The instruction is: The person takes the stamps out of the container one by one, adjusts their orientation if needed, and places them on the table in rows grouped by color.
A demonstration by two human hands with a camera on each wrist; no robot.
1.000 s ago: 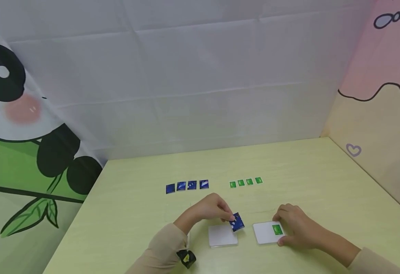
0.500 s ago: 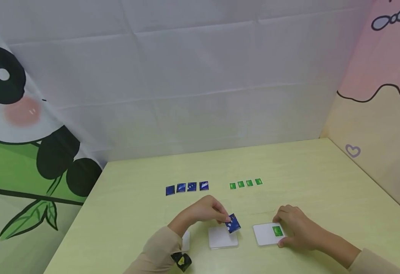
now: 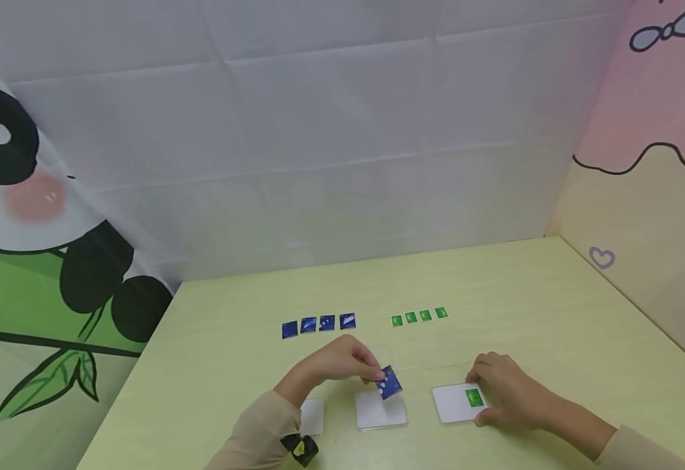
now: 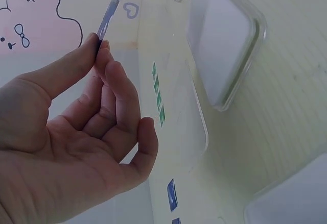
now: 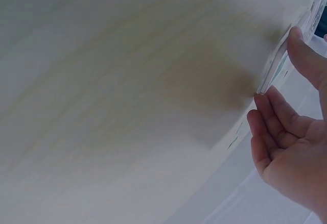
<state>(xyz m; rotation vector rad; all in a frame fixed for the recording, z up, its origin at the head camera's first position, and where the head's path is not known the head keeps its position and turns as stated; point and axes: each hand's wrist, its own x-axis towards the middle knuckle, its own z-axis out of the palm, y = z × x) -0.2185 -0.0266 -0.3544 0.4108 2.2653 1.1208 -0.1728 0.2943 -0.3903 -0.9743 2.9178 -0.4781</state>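
Between thumb and fingertip my left hand (image 3: 342, 359) pinches a small blue square card (image 3: 389, 383) with pale marks. It is held tilted over the far right part of a flat white round-cornered block (image 3: 378, 412), which has a clear rim. In the left wrist view the blue card (image 4: 107, 21) appears nearly edge-on. My right hand (image 3: 511, 391) grips a similar white block (image 3: 451, 405) by its right end, thumb on the near edge and fingers on the far edge. A small green square (image 3: 474, 397) lies on that block's right part.
A third white block (image 3: 312, 418) is partly behind the left sleeve. Farther back lie a row of blue squares (image 3: 327, 322) and a row of green squares (image 3: 411, 317). A clear sheet (image 4: 186, 127) shows in the left wrist view. A white cloth wall (image 3: 342, 163) rises behind the table.
My left hand has moved a little to the left with the blue card, farther over the middle white block. The left white block has come into sight. My right hand stays in place.
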